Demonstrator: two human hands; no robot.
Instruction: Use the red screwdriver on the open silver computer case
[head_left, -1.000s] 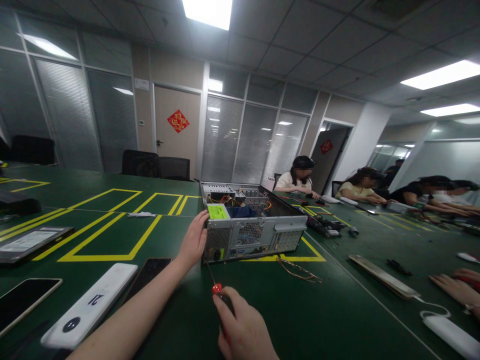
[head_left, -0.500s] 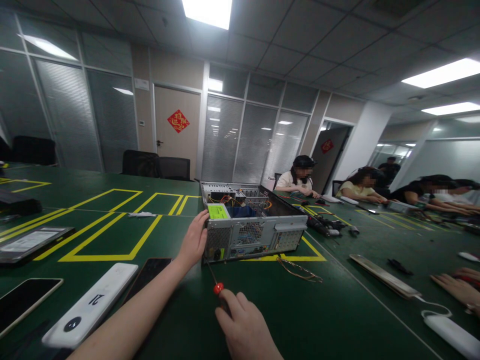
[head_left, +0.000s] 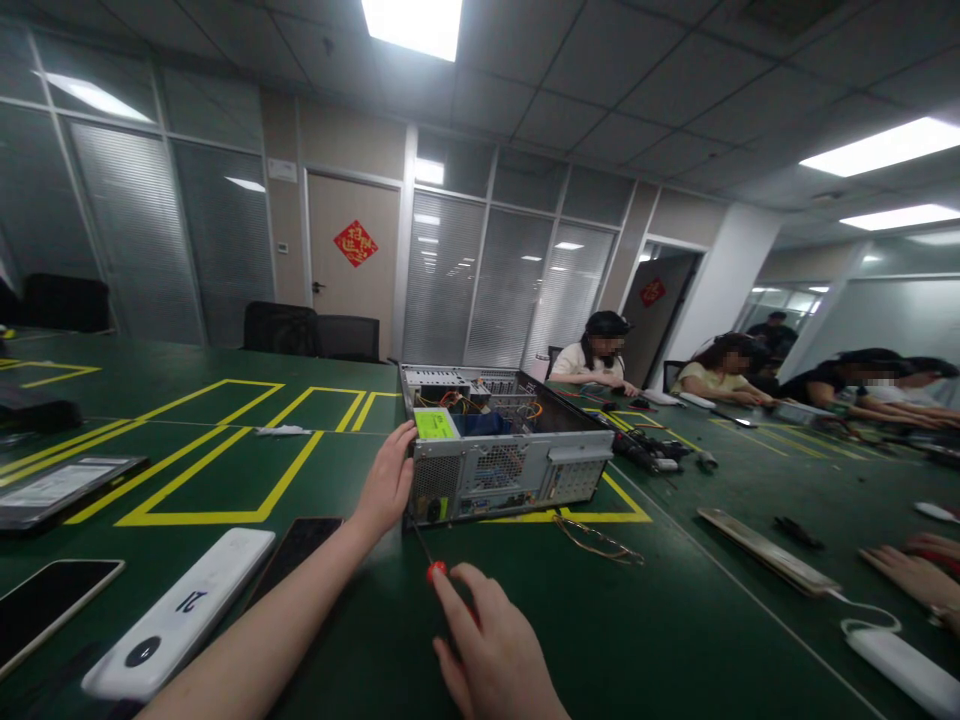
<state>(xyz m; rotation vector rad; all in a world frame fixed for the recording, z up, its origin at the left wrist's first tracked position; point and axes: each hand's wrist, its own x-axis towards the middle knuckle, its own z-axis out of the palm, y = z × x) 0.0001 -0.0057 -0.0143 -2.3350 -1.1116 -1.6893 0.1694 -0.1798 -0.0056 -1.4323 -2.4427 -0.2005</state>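
An uncovered computer case (head_left: 525,465) lies on the green table, its perforated rear panel facing me. My left hand (head_left: 386,480) grips its near left corner, fingertips at the top edge beside the bright yellow-green label (head_left: 435,424). In my right hand (head_left: 491,640) is a screwdriver (head_left: 436,571) with a red-collared handle; the fingers are closed round it, index finger along the red part. Its thin shaft points up and left to the case's lower left corner. The tip's exact contact is hidden. Wires and a blue part show inside the case.
Thin twisted wires (head_left: 600,540) lie before the case. Left of my forearm are a white device (head_left: 187,610), a phone (head_left: 56,610) and a hard drive (head_left: 67,490). On the right are dark cables (head_left: 649,445), a power bank (head_left: 769,550) and a co-worker's hand (head_left: 911,580).
My right index finger has reached forward onto the screwdriver's red collar, and the other fingers have shifted on the handle. The left hand and the case stay in place.
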